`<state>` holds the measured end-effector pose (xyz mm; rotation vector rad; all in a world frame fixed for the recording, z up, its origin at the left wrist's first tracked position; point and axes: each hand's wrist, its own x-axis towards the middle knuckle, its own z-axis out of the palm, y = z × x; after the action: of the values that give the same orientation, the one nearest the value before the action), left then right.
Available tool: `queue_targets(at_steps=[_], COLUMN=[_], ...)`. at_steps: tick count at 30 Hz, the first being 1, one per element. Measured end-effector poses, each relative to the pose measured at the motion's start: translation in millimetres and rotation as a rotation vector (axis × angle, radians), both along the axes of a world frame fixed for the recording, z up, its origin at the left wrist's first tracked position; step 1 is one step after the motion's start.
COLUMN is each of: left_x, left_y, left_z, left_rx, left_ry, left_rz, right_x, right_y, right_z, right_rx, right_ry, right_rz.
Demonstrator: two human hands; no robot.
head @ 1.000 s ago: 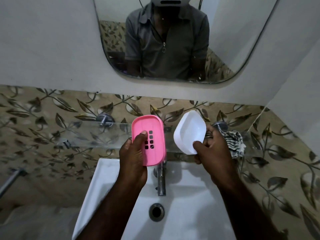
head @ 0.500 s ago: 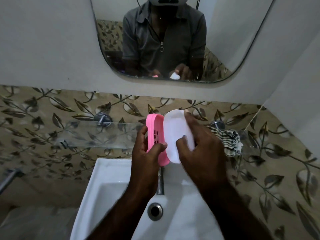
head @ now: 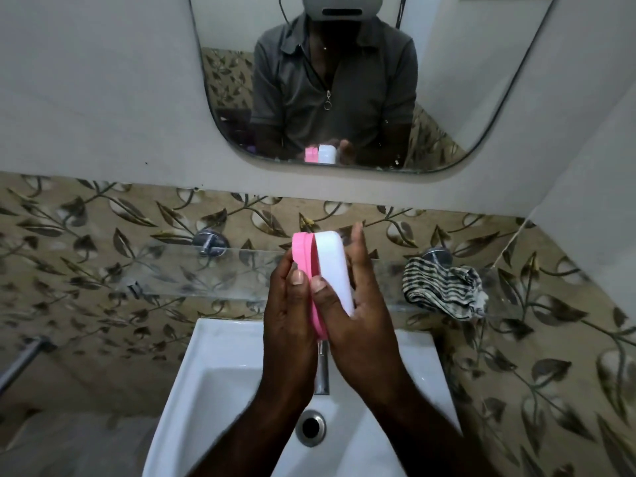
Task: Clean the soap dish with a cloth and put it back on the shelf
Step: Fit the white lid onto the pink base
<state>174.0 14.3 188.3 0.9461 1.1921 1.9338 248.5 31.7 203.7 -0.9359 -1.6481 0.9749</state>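
Note:
The soap dish is in two parts, held upright on edge over the sink. Its pink slotted tray (head: 303,251) sits on the left and its white base (head: 333,270) on the right, pressed face to face. My left hand (head: 287,318) grips the pink tray with the thumb on its near edge. My right hand (head: 358,315) wraps the white base, fingers up its far side, thumb on the seam. A striped cloth (head: 444,290) lies bunched on the glass shelf (head: 179,273) to the right of my hands.
A white sink (head: 220,376) with a drain (head: 310,426) lies below, and a chrome tap (head: 321,371) shows between my wrists. The mirror (head: 447,80) above reflects a person and the dish. Leaf-patterned tiles back the shelf; a metal rail (head: 20,361) is at lower left.
The two dish parts were apart a second ago, one in each hand. I have brought them together and turned them on edge, and my hands have closed in around them.

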Motion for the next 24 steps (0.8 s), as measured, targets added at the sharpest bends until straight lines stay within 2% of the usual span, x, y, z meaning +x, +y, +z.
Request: queue_targets(at_steps=[2,4,11,19,24], left_x=[-1.2,-2.1,-8.1,-12.0,-24.6], left_y=[-0.1,-0.7,-5.4,-11.3,-15.3], left_z=[1.4,4.6,9.1,6.5,4.8], left_rx=[-0.004,-0.003,0.012,-0.02,-0.039], left_ry=[-0.015,-0.021,-0.009,-0.096,-0.133], left_rz=[0.015,0.005,-0.029,-0.067,-0.113], right_x=[-0.9,-1.6,-9.0,-24.6,-27.9], right_y=[5.5,10.9,9.6,2.0,1.0], right_z=[3.0,1.5,-2.5,-8.9,-7.5], right_rx=[-0.115,-0.149,-0.114,-0.127,-0.171], right_ry=[0.093,0.104,0.181,0.063,0.117], right_rz=[0.043,0.067,-0.009,0.029,0.082])
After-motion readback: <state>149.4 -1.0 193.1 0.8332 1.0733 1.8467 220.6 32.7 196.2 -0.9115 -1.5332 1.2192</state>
